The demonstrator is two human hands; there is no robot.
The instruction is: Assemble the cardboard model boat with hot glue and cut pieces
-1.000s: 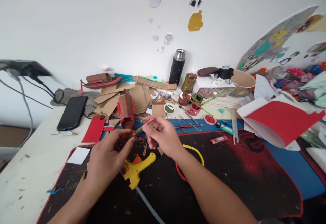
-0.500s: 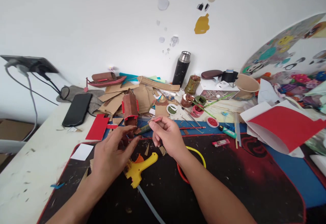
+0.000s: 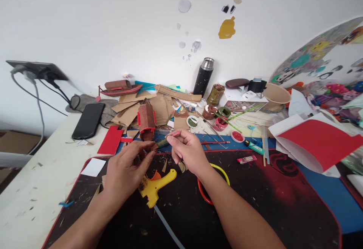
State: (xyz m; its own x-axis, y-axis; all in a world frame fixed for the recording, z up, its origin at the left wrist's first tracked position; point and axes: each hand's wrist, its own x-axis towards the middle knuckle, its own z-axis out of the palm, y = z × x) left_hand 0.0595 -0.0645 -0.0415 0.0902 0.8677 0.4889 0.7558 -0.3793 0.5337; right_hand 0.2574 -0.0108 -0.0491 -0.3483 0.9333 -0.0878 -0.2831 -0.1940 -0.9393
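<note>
A small dark green strip (image 3: 162,142) spans the gap between my two hands, over the near edge of the blue surface. Its left end is pinched by the thumb and fingers of my left hand (image 3: 131,169). My right hand (image 3: 185,149) closes on the other end, and a reddish bit shows at its fingertips. Just below the hands lies a yellow glue gun (image 3: 159,186), its nozzle end partly hidden by my left hand. Behind them stands a brown cardboard model (image 3: 146,116) with red trim.
A dark mat (image 3: 244,203) covers the front. Cardboard scraps (image 3: 127,113), open paint pots (image 3: 220,123) and a black flask (image 3: 204,76) stand behind. A phone (image 3: 88,121) lies left, red paper (image 3: 320,141) right. A red and yellow ring (image 3: 227,175) is beside my right forearm.
The whole view has shifted slightly, so things appear a little to the right. The green strip seems turned a little between my fingers, showing a lighter face. Both hands keep their grip.
</note>
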